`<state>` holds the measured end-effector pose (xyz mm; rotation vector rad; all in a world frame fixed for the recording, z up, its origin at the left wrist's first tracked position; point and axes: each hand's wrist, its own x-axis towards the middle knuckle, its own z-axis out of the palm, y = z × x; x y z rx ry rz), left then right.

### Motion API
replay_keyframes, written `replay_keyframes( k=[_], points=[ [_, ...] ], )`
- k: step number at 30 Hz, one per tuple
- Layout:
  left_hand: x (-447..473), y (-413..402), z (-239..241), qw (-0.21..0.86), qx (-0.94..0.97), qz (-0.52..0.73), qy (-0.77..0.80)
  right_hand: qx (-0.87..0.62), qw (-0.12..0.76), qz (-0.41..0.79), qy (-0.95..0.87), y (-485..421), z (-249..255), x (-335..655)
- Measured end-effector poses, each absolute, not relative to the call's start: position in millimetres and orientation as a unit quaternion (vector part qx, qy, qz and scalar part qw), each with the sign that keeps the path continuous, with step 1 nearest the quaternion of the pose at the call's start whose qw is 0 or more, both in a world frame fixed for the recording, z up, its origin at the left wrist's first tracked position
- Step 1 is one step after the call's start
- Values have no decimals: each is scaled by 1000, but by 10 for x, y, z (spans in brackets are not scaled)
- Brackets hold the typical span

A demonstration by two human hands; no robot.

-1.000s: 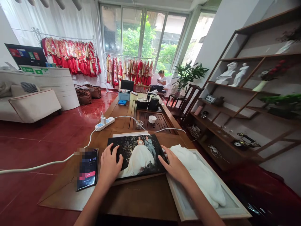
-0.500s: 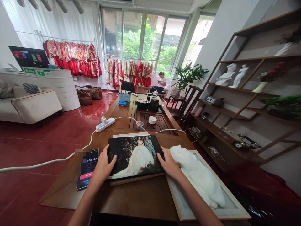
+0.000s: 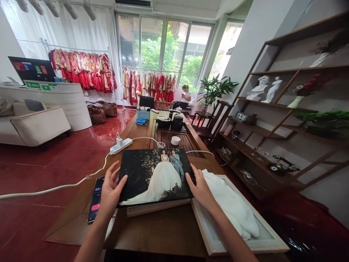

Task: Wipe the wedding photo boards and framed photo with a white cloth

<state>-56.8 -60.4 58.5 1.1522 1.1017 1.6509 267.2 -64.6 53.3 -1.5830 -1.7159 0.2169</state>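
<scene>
The photo panel (image 3: 156, 178) is held between left hand (image 3: 110, 190) and right hand (image 3: 202, 187), fingers part-curled. If either grip slackens, it could be dropped.

- White power strip (image 3: 115, 148) with a plug (image 3: 119, 140) in it
- White cup (image 3: 176, 140) on a slatted tray (image 3: 188, 146)
- Light-blue box (image 3: 143, 115) farther back on the counter (image 3: 155, 229)
- Red and gold garments (image 3: 85, 71) hanging in rows
- Seated person (image 3: 187, 96) in a white top
- Leafy plant (image 3: 216, 88) near a wooden chair (image 3: 216, 117)
- Shelf unit (image 3: 278, 71) with a white bust (image 3: 258, 87) and an old-fashioned telephone (image 3: 285, 165)
</scene>
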Motion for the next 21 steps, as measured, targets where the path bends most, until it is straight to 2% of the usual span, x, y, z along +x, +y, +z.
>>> replay_keyframes(
  k=[5, 9, 12, 16, 21],
  points=[
    [-537, -703, 724, 470, 377, 698, 387, -614, 416, 64, -667, -712, 728, 2665],
    [-496, -786, 775, 433, 345, 743, 377, -599, 416, 53, -682, -764, 813, 2656],
    [-449, -858, 858, 407, 329, 768, 369, -589, 419, -4, -691, -864, 887, 2589],
    [-376, -906, 978, 408, 307, 786, 347, -547, 360, -154, -739, -1068, 966, 2325],
    [-272, -921, 1044, 446, 280, 792, 309, -452, 278, -263, -806, -1136, 905, 1888]
  ],
)
